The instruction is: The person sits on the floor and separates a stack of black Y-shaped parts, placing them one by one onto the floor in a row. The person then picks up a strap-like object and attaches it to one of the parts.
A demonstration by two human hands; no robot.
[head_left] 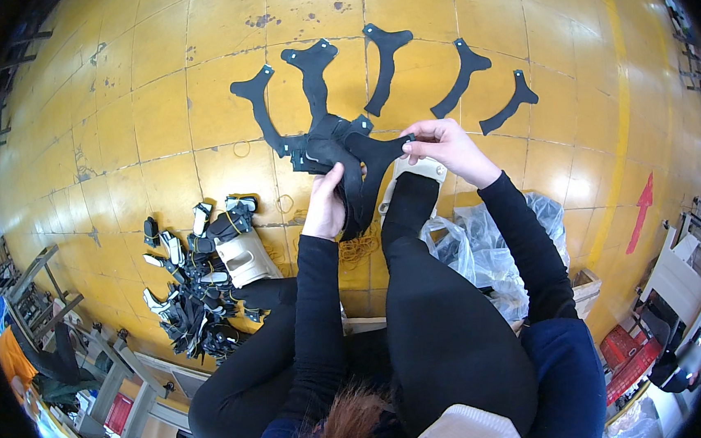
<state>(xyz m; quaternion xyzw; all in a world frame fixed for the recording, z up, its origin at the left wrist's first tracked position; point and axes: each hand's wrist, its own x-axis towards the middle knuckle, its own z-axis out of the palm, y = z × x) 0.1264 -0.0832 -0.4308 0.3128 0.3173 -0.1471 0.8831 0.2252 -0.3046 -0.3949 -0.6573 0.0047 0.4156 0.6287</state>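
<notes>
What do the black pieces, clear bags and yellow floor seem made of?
Black pieces: matt, probably padded cloth or foam; those held curve softly.
Clear bags: likely thin plastic, shiny and crumpled.
Yellow floor: glossy, perhaps painted tile; gridded, reflecting light.

Right of the right hand (pixel 451 152), yellow floor (pixel 579 139) gives a way through toward the red arrow (pixel 640 211). Ahead of it, black Y-shaped pieces (pixel 463 77) lie flat with passable gaps between them. Nearer the body, a beige shoe (pixel 437 170) and clear plastic bags (pixel 456 253) obstruct. Ahead of the left hand (pixel 324 209), a black stack (pixel 303 162) blocks; leftward, floor is passable up to a strap pile (pixel 200 313).
</notes>
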